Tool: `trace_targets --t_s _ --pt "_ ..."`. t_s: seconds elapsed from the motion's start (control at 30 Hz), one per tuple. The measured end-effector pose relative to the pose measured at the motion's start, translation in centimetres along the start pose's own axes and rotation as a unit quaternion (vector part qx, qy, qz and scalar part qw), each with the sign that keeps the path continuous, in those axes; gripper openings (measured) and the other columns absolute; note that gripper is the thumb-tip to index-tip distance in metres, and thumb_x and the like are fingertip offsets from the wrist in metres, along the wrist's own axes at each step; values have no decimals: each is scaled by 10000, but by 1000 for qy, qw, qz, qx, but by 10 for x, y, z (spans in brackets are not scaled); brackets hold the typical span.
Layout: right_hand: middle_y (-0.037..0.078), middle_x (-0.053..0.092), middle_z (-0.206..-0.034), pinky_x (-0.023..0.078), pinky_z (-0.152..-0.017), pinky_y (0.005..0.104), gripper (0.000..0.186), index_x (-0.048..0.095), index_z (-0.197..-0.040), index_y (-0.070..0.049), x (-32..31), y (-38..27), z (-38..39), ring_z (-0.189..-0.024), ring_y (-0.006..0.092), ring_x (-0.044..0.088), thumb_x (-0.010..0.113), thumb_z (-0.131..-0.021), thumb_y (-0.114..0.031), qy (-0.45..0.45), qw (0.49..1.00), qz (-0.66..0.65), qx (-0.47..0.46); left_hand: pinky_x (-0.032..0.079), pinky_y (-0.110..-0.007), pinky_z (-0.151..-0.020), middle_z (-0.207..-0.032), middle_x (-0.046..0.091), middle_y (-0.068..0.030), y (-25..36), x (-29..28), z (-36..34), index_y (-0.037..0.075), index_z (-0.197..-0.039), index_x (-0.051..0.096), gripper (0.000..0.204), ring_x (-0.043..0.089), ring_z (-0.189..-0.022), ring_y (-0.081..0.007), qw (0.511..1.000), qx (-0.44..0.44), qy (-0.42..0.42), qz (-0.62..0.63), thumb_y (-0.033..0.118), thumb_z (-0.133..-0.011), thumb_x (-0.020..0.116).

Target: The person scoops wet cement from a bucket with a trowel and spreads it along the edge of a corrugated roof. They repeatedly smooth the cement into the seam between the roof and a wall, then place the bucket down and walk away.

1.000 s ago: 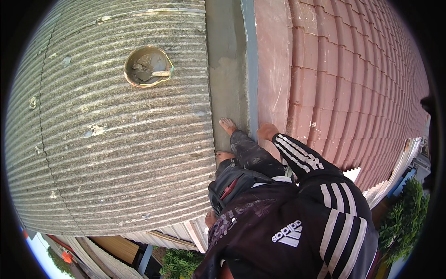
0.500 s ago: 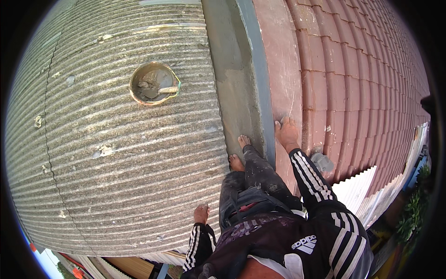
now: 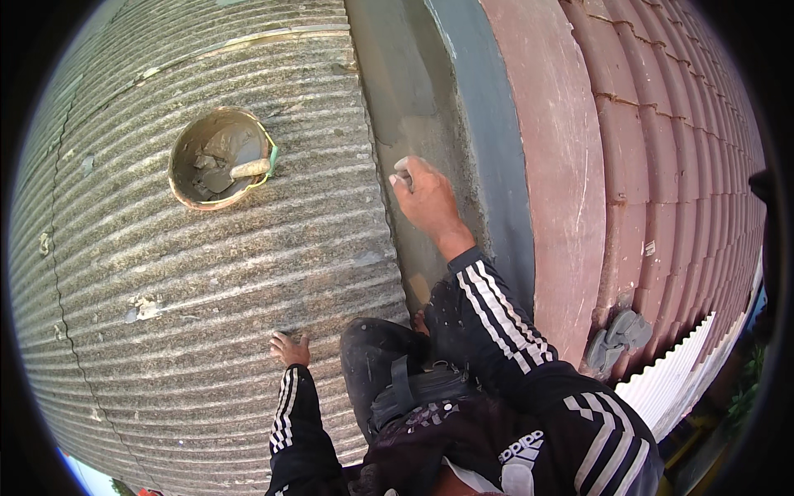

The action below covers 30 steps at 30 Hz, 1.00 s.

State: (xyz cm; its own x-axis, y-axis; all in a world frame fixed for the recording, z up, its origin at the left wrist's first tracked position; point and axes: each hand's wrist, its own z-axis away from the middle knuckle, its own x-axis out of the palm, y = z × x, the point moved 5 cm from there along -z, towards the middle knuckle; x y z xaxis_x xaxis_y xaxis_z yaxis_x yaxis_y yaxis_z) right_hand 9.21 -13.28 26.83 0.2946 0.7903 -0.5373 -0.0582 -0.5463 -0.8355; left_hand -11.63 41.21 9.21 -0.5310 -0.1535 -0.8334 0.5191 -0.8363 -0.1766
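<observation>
Here right hand (image 3: 426, 197) presses grey mortar strip (image 3: 413, 107); left hand (image 3: 289, 349) flat on corrugated roof (image 3: 165, 289).

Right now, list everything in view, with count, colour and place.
roof sheet: one, grey corrugated, left half
bucket: one, tan, on the sheet, upper left, with grey mortar inside
trowel: one, wooden handle, lying in the bucket
mortar strip: one, grey, running up the middle
tiles: many, red, right side
gloves: grey, a bundle on the tiles, lower right; count unclear
left hand: flat on the sheet
right hand: on the mortar strip, closed on a small grey lump
</observation>
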Motion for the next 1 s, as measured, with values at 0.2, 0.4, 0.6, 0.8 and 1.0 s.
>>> trace_targets --t_s 0.2,0.4,0.6,0.8,1.0 --pt "245 732 -1054 524 -881 516 314 712 -1091 -3 108 96 39 -1018 435 697 731 -920 -266 -317 939 127 37 163 -655 -1256 -1732 -30 -261 9 26 14 76 -1679 -35 1064 -36 -1594 -477 994 -12 103 26 556 -1000 629" --pt "245 744 -1064 541 -912 506 348 727 -1083 16 123 121 5 -1012 415 711 705 -933 -296 -259 961 103 6 155 -623 -1263 -1716 89 -295 20 21 17 41 -1677 79 978 36 -1593 -483 986 -22 151 66 630 -1026 512" --pt "155 737 -1034 586 -796 381 434 686 -1162 48 144 92 -16 -910 224 704 689 -1003 -355 -234 929 -226 175 82 -641 -1258 -1671 165 -372 70 -63 23 -55 -1632 220 958 67 -1574 -531 943 -48 287 160 640 -1030 493" --pt "292 600 -1317 584 -943 473 625 544 -1354 83 236 5 -73 -1187 351 642 639 -1031 -444 -251 878 -380 144 208 -473 -1262 -1640 271 -359 167 -233 -74 -154 -1585 243 1007 262 -1559 -391 626 256 242 696 447 -951 745" --pt "318 466 -1492 404 -1155 630 817 377 -1505 96 313 -68 -123 -1383 433 502 544 -1039 -554 -255 738 -597 184 548 -353 -859 -1141 669 -176 214 -345 -199 -88 -1244 572 497 670 -1047 -268 490 229 126 832 -2 -795 764"
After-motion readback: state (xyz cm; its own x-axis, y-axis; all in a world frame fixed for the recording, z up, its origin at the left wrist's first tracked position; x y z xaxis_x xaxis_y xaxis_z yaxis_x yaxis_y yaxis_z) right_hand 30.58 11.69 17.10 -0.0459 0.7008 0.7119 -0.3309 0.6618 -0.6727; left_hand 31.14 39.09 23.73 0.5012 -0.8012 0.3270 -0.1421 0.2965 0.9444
